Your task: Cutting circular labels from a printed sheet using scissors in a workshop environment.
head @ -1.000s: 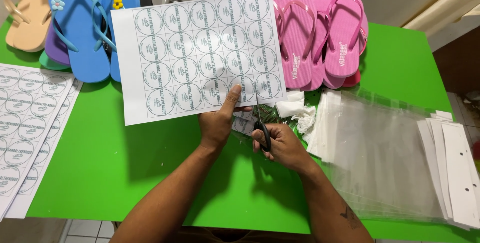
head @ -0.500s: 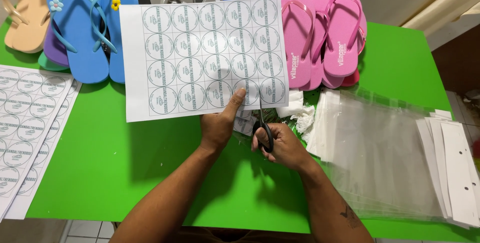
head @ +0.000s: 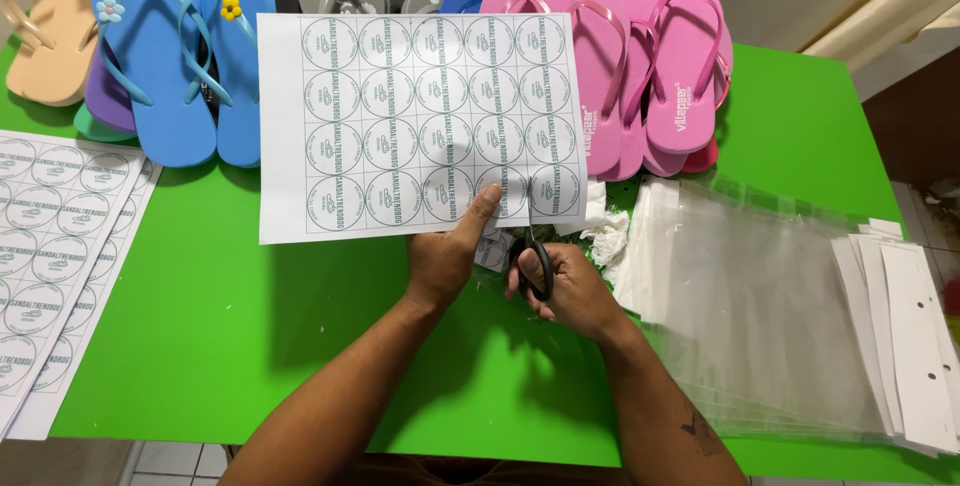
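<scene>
Paper (head: pixel 420 126) with rows of round labels stands lifted over the green table (head: pixel 250 326) because your left hand (head: pixel 445 256) pinches its bottom edge to keep it tight, while your right hand (head: pixel 560 281), closed around black scissors (head: pixel 535 261), cuts upward between two columns.

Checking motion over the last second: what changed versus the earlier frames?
The sheet rose slightly in view, and the scissors now cut into its bottom edge. Left hand keeps pinching the sheet; right hand keeps the scissors. Sandals, bags and table unchanged.
</scene>
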